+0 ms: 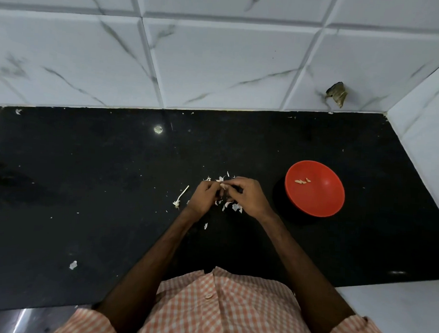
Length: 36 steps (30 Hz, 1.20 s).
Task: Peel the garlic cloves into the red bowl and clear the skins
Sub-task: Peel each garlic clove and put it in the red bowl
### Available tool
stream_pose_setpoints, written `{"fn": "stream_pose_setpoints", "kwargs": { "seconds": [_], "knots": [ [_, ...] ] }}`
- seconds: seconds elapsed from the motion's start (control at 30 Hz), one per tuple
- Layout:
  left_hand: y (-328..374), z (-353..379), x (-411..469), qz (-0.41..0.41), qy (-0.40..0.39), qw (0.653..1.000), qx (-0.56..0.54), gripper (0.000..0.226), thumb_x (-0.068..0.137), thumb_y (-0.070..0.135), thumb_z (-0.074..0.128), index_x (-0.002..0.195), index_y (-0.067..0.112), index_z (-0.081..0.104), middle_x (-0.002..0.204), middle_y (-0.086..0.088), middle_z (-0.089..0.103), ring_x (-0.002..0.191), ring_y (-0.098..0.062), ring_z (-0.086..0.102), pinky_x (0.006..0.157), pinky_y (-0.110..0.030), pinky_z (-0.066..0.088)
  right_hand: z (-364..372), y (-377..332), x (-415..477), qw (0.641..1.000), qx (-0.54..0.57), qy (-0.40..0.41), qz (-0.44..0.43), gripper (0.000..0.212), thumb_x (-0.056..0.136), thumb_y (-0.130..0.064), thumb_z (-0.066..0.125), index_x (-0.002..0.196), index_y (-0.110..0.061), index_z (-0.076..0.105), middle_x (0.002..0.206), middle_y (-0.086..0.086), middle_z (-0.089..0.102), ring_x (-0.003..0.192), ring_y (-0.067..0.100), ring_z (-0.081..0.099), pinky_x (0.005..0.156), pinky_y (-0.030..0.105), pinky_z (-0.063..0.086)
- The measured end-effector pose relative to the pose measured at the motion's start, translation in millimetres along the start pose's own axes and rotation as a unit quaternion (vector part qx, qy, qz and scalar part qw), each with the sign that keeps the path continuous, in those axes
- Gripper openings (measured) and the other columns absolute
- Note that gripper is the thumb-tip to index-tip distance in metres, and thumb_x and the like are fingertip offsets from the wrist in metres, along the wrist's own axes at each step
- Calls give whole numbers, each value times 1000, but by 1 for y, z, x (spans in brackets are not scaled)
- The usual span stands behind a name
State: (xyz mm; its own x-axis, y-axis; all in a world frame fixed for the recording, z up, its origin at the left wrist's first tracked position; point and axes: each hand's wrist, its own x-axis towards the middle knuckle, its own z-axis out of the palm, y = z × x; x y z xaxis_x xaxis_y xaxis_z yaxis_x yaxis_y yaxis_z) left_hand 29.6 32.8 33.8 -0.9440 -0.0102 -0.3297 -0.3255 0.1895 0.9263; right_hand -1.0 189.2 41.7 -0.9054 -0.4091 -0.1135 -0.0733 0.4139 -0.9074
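Head camera: looking straight down over the black counter [85, 184], the only view there is.
Left hand [204, 196]: fingers curled in tight, tips meeting the other hand's, pinching the garlic clove [222, 185].
Right hand [248, 196]: curled the same way, thumb and fingertips nipping that same clove from the other side.
Garlic clove: just a pale sliver peeps out between the fingertips, up off the counter. The rest is buried in the fingers, so peeled or not, can't tell.
Red bowl [326, 200]: sitting on the counter to the right of the hands, apart from them.
Peeled cloves [302, 181]: a few small pale ones lying inside the bowl, towards its left side.
Skins [233, 207]: white scraps strewn on the counter beneath and around the hands, some hidden under the palms.
Stem [181, 195]: a thin white stalk lying just left of the left hand.
Stray scrap [73, 265]: one flake well off to the near left.
Tiled wall [218, 64]: marbled white tiles behind, with a dark broken patch [337, 94] low on the right, hard to make out.
Checked shirt [218, 306]: fills the bottom edge, cut off by the frame.
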Motion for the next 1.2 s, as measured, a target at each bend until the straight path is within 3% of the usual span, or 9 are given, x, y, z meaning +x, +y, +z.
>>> {"fn": "stream_pose_setpoints", "kwargs": {
  "seconds": [0.1, 0.23, 0.5, 0.6, 0.83, 1.03, 1.13, 1.2],
  "knots": [
    [7, 0, -3, -13, -8, 999, -36, 41, 104, 6, 36, 64, 9, 46, 43, 14, 42, 39, 0, 34, 40, -12, 26, -2, -2, 0, 1000, 1, 12, -15, 21, 95, -2, 65, 115, -3, 74, 98, 8, 70, 85, 19, 74, 72, 26, 62],
    [8, 0, -3, -22, -4, 998, -50, 41, 104, 10, 38, 64, 12, 46, 45, 13, 36, 38, -1, 27, 37, -15, 21, -3, -2, 0, 999, -8, 24, -32, 22, 95, -1, 66, 115, -3, 74, 96, 8, 70, 84, 20, 73, 73, 26, 62],
    [15, 2, 3, 4, 47, 997, -62, 61, 95, 4, 49, 39, 27, 49, 44, 14, 36, 46, -5, 27, 47, -22, 23, 1, -5, 4, 997, -26, 40, -55, 23, 95, -1, 66, 117, -2, 72, 96, 10, 70, 78, 11, 73, 71, 22, 61],
    [17, 1, 3, 13, 64, 996, -65, 49, 88, 13, 54, 41, 27, 53, 47, 10, 38, 50, -8, 29, 49, -25, 26, 4, -6, 4, 997, -16, 50, -58, 25, 95, 0, 66, 118, 0, 72, 96, 11, 69, 78, 9, 72, 71, 18, 59],
    [18, 1, 1, 10, 70, 993, -98, 40, 84, 12, 58, 46, 23, 60, 50, 8, 49, 51, -7, 40, 52, -22, 35, 10, -6, 2, 997, 39, 64, -36, 23, 96, 0, 63, 118, -2, 72, 92, 3, 68, 78, 18, 74, 73, 29, 63],
    [28, -3, -2, 22, 45, 991, -121, 44, 94, 0, 48, 53, 14, 41, 50, 5, 35, 47, -6, 28, 45, -19, 28, 6, -14, 0, 972, 227, 45, 45, 18, 99, -3, 61, 110, -10, 73, 98, 6, 75, 87, 17, 73, 72, 32, 63],
    [34, -4, -3, 28, 39, 992, -117, 44, 95, -1, 46, 53, 13, 40, 47, 9, 35, 44, -2, 29, 44, -13, 28, 5, -19, -1, 968, 239, 55, 42, 24, 98, -7, 63, 120, -12, 70, 102, 9, 73, 90, 16, 72, 70, 31, 63],
    [35, -4, -4, 30, 38, 992, -118, 44, 95, -1, 46, 53, 13, 40, 48, 7, 35, 44, -2, 28, 43, -12, 27, 4, -20, -1, 969, 238, 61, 30, 23, 97, -6, 64, 117, -14, 71, 103, 12, 73, 90, 18, 72, 68, 28, 62]
  ]
}}
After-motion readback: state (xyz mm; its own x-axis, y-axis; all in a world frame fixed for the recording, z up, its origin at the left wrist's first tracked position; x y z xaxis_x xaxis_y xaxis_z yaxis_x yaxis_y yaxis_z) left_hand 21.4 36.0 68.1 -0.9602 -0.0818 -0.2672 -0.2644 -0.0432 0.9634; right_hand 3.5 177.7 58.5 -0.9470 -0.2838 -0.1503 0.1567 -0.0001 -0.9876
